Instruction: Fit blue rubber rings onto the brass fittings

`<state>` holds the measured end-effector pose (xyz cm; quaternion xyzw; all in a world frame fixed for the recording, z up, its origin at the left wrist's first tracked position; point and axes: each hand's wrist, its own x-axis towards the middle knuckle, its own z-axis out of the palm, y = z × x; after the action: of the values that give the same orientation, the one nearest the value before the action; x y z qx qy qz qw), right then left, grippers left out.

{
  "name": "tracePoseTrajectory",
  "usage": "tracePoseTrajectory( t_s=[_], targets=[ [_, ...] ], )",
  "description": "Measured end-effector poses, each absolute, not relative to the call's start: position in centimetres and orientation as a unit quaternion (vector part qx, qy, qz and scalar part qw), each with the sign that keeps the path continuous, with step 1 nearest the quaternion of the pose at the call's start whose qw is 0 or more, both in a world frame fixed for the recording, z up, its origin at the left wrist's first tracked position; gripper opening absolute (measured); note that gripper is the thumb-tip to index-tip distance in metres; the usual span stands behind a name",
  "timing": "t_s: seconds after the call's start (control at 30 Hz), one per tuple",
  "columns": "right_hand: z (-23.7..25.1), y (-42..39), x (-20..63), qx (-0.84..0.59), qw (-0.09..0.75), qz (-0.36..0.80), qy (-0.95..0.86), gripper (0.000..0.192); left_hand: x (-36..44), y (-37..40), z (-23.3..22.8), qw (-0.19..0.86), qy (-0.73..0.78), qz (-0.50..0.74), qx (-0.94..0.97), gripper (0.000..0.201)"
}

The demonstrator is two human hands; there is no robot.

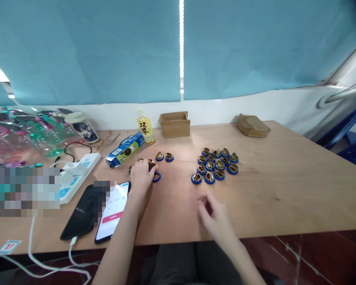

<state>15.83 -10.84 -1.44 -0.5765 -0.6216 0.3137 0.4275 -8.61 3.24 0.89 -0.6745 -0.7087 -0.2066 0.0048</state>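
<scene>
My left hand [139, 174] reaches down over a small pile of gold metal pieces [152, 163], thumb apart from the fingers. Its fingertips are partly hidden among the pieces. A loose blue ring [159, 177] lies beside the thumb. My right hand [215, 213] rests near the front of the table, fingers curled in to the thumb, with nothing visible between them. Beyond it stands a cluster of round parts [210, 166], each with a gold folding top on a blue ring. Two more such parts [169, 157] sit just past my left hand.
At the back are an open cardboard box [175, 128], a yellow drink bottle [146, 128], a blue carton [123, 152] and a brown package [253, 126]. Two phones, a dark one [80, 213] and a lit one [111, 217], lie left beside a power strip [90, 160]. Clear plastic bottles [41, 134] crowd the far left.
</scene>
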Motion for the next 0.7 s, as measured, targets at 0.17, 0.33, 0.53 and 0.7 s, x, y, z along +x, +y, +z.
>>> tracePoseTrajectory(
  t_s=[0.17, 0.33, 0.53, 0.7],
  targets=[
    [2.0, -5.6, 10.1, -0.487, 0.197, 0.21, -0.825, 0.018, -9.0, 2.0, 2.0, -0.04, -0.691, -0.31, -0.651, 0.025],
    [2.4, 0.6, 6.5, -0.464, 0.119, 0.172, -0.861, 0.031, -8.5, -2.6, 3.2, -0.124, -0.63, -0.509, -0.573, 0.031],
    [0.5, 3.4, 5.3, -0.43, 0.109, 0.176, -0.879, 0.019, -5.4, -8.9, 2.2, -0.42, -0.506, -0.646, -0.389, 0.043],
    [3.1, 3.0, 8.0, -0.422, 0.187, 0.171, -0.871, 0.022, -3.3, -10.1, -0.8, -0.534, -0.428, -0.671, -0.286, 0.05]
  ],
)
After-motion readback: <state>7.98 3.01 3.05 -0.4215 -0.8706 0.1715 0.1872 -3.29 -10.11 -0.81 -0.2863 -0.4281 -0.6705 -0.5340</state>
